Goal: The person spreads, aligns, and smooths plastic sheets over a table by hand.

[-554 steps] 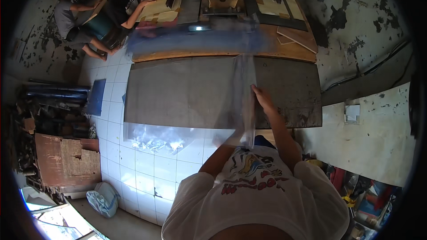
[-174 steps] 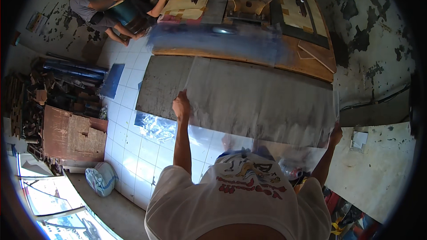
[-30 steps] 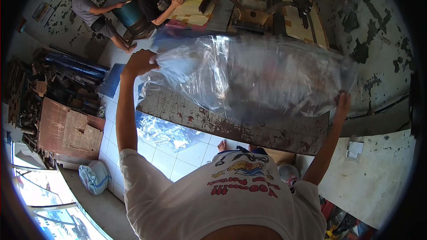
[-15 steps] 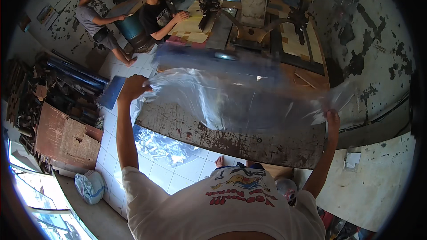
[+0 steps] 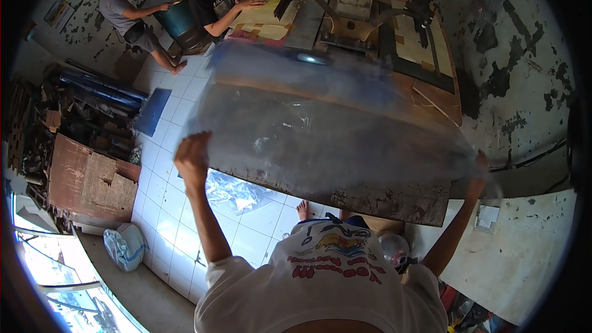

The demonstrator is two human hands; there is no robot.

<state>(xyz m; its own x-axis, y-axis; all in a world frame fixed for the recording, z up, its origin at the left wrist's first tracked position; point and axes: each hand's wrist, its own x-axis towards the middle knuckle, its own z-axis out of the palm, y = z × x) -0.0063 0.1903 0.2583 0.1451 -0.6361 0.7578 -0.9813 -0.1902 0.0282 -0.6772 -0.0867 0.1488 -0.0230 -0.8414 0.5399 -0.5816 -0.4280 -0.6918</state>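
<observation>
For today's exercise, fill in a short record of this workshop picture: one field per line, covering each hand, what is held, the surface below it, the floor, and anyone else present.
left hand: raised, gripping the left edge of the clear plastic sheet
right hand: raised, at the sheet's right edge; grip blurred
sheet: spread wide between both hands, above the table, motion-blurred
table: worn, dark top with a rusty front edge
floor: white tiles with crumpled clear plastic lying on them
others: two people at a far bench

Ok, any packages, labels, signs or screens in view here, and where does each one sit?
White tied sack: floor, lower left, rounded, bluish tint.
Poster: wall, upper left, small pale rectangle.
Paper slip: right wall by the table, white, squarish.
No screens.
</observation>
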